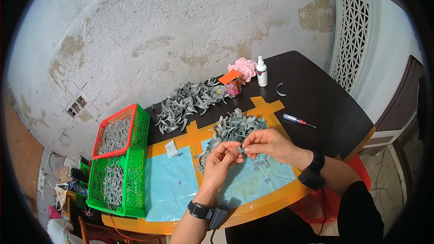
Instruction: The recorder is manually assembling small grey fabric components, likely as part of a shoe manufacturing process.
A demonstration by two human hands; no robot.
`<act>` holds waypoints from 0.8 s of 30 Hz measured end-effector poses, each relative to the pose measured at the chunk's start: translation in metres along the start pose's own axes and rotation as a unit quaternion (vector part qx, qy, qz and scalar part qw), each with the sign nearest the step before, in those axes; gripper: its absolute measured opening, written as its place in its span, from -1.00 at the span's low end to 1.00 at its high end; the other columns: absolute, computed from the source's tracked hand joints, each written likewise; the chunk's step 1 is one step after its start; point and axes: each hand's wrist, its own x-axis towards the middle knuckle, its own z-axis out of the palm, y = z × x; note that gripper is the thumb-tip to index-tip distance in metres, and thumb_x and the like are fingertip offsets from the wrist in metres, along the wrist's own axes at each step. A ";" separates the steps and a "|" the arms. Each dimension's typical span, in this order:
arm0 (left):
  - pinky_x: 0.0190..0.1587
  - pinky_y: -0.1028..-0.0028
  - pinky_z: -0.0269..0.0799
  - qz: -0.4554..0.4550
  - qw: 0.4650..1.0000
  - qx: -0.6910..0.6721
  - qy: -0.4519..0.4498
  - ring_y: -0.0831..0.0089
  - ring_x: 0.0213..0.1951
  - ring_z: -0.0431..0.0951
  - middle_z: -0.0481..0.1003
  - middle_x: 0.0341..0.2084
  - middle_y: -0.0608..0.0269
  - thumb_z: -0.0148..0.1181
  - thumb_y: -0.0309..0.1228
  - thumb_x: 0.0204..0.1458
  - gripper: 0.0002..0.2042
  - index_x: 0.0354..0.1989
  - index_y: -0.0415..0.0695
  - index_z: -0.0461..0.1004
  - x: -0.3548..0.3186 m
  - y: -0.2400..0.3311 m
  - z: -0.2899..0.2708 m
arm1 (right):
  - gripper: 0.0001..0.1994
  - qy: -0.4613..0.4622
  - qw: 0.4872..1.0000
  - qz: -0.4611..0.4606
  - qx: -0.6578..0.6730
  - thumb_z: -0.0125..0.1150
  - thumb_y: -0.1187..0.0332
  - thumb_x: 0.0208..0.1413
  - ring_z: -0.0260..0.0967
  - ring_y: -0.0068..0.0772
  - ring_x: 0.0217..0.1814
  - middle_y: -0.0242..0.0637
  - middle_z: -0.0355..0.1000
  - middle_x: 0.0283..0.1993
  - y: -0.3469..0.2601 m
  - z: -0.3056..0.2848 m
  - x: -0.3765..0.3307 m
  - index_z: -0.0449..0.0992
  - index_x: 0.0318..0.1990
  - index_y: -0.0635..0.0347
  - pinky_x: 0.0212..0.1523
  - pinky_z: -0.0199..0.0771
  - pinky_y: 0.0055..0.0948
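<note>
My left hand (221, 161) and my right hand (273, 146) meet over the blue sheet (172, 185), fingertips almost touching. Between the pinched fingers of both is a small grey piece (241, 150), partly covered, so its exact kind does not show. Just beyond my hands lies a heap of curved grey strips (237, 126). Several small grey pieces (262, 164) are scattered on the sheet beside my right wrist. A single tiny piece (180, 182) rests alone to the left.
At left, a red basket (134, 129) sits on a green basket (140, 190), both holding grey pieces. Farther back are a larger strip pile (190, 101), a tin (233, 86), a pink cloth (246, 68) and a white spray bottle (262, 73). A screwdriver (296, 119) lies at right.
</note>
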 end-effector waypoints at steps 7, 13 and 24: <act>-0.18 0.59 0.49 -0.004 1.000 0.000 -0.004 0.53 -0.30 0.55 0.51 -0.32 0.25 0.07 -0.58 0.11 -0.86 -0.16 -0.24 0.46 -0.002 0.001 0.000 | -0.86 0.006 1.000 -0.008 -0.005 0.18 0.44 0.09 0.40 -0.57 -0.32 -0.33 0.46 -0.32 0.003 0.000 0.001 0.47 -0.22 0.29 -0.26 0.41 -0.58; -0.18 0.58 0.50 -0.006 0.999 -0.050 0.014 0.51 -0.31 0.56 0.53 -0.34 0.23 0.08 -0.58 0.10 -0.87 -0.20 -0.24 0.49 -0.003 0.002 -0.001 | -0.87 0.025 1.000 -0.010 -0.003 0.17 0.45 0.09 0.39 -0.57 -0.32 -0.32 0.45 -0.33 0.000 -0.004 0.000 0.45 -0.23 0.29 -0.26 0.40 -0.58; -0.19 0.56 0.48 -0.016 0.997 -0.062 -0.050 0.49 -0.29 0.55 0.53 -0.32 0.20 0.06 -0.63 0.07 -0.83 -0.17 -0.27 0.47 -0.006 0.008 -0.001 | -0.87 -0.020 0.998 0.023 0.049 0.16 0.47 0.11 0.38 -0.56 -0.30 -0.32 0.44 -0.31 -0.002 -0.002 -0.001 0.44 -0.21 0.29 -0.24 0.39 -0.58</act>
